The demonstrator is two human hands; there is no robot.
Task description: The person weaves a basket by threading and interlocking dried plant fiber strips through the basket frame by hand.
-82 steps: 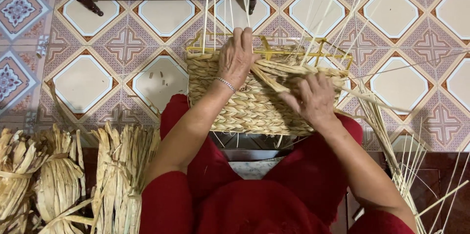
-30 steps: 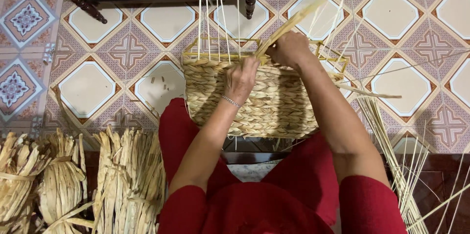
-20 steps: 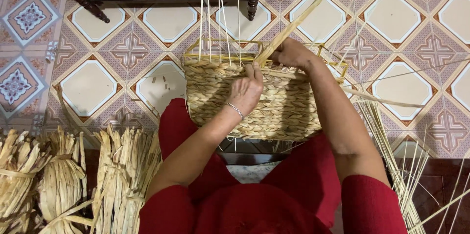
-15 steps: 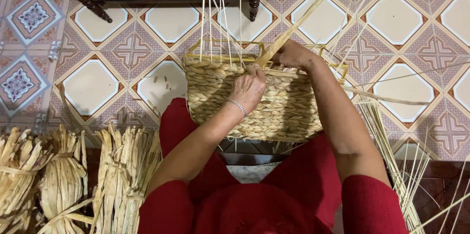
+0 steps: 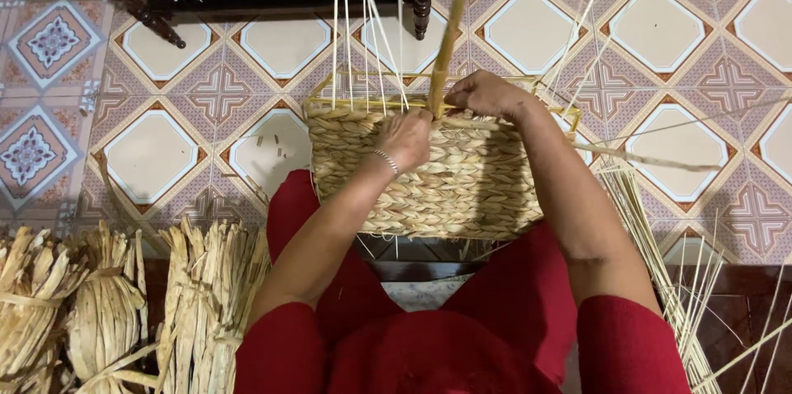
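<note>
A patterned tile floor (image 5: pixel 157 155) spreads beneath a person in red, whose lap carries a half-woven straw basket (image 5: pixel 450 184), thin upright stakes (image 5: pixel 367 39) rising from its rim. Bundles of dried fibre (image 5: pixel 115 311) lie at the left. The left hand (image 5: pixel 406 136) presses closed against the basket's top edge, while the right hand (image 5: pixel 487 95) pinches a long flat strand (image 5: pixel 450 27) at the rim.
</note>
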